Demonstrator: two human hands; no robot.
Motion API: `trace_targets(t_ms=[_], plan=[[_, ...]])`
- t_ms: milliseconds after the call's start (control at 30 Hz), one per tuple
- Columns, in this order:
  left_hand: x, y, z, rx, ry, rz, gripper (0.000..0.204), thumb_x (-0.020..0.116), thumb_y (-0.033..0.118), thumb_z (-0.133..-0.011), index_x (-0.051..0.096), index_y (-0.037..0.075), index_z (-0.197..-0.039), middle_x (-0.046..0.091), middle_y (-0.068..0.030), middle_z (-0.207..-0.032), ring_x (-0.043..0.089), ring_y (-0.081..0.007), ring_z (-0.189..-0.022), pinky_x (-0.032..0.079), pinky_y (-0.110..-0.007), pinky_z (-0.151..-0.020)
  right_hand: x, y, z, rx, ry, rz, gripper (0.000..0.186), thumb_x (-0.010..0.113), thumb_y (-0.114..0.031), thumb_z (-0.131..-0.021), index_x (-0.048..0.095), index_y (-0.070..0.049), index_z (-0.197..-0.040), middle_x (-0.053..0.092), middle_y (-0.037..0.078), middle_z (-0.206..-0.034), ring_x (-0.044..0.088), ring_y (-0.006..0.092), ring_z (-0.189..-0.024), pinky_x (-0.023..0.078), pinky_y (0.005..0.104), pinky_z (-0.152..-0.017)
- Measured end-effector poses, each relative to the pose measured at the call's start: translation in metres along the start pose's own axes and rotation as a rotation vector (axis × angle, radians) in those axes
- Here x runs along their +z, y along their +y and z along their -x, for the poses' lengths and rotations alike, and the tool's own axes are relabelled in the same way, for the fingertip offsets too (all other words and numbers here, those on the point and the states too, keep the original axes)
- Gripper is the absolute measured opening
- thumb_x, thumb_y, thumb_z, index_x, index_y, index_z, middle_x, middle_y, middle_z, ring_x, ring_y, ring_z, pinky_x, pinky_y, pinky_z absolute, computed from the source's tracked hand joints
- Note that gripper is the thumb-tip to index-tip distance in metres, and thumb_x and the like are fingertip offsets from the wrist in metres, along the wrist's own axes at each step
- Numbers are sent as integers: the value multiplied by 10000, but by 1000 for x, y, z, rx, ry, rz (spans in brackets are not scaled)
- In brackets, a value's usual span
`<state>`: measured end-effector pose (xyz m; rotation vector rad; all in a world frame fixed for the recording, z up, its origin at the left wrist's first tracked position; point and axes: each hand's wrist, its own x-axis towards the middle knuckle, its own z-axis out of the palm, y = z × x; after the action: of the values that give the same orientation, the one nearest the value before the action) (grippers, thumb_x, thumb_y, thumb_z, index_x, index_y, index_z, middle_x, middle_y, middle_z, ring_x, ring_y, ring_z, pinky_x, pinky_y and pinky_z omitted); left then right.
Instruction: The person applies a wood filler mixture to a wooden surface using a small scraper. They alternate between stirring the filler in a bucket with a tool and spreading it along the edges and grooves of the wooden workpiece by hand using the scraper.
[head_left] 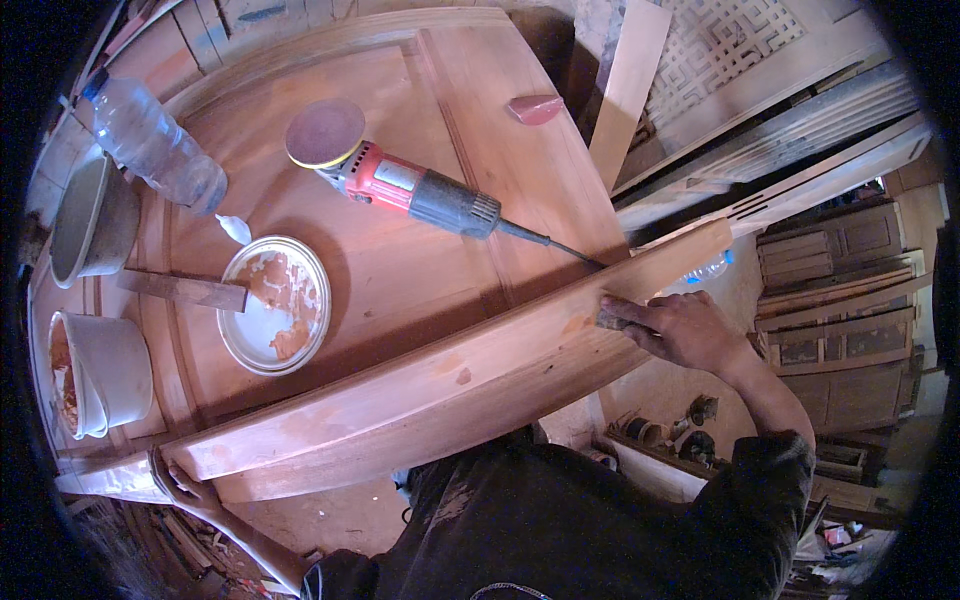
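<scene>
we steady a long wooden plank (pixel 430 385) that lies slantwise across the near edge of a wooden door panel (pixel 500 130). our left hand (pixel 180 485) curls around its near-left end, fingers wrapped over the edge. our right hand (pixel 680 325) presses a small dark sanding piece (pixel 612 318) flat against the far-right stretch, fingers closed on it. the plank looks stiff, fairly heavy and dusty, best held at both ends. farther off lie a red sander (pixel 400 180) and a tin lid (pixel 275 303)

Head-worn fisheye, steeply downward, close
</scene>
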<state>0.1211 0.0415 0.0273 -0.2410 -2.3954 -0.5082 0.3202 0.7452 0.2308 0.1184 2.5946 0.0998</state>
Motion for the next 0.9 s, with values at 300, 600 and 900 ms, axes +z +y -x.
trace_targets(t_ms=[300, 600, 900], plan=[[-4, -1, 6, -55, -10, 12, 420, 424, 260, -1038, 583, -49, -1274, 584, -207, -1309, 532, -370, -1226, 380, -480, -1076, 18, -19, 14, 49, 249, -175, 520, 597, -231, -947, 450, -209, -1445, 667, 182, -879, 656, 384, -712, 532, 455, -624], [-7, 0, 5, -61, -21, -5, 409, 432, 247, -1033, 586, -50, -1268, 587, -201, -1307, 533, -360, -1223, 378, -478, -1075, 12, -25, 31, 99, 149, -219, 547, 619, -207, -929, 446, -211, -1448, 651, 177, -829, 648, 374, -689, 522, 465, -628], [0, -9, 6, -24, -15, 5, 399, 434, 230, -1035, 588, -60, -1261, 594, -204, -1297, 543, -363, -1210, 390, -473, -1068, 9, -9, 1, 60, 9, 26, 539, 568, -333, -945, 408, -307, -1459, 669, 146, -851, 660, 370, -756, 520, 523, -683]])
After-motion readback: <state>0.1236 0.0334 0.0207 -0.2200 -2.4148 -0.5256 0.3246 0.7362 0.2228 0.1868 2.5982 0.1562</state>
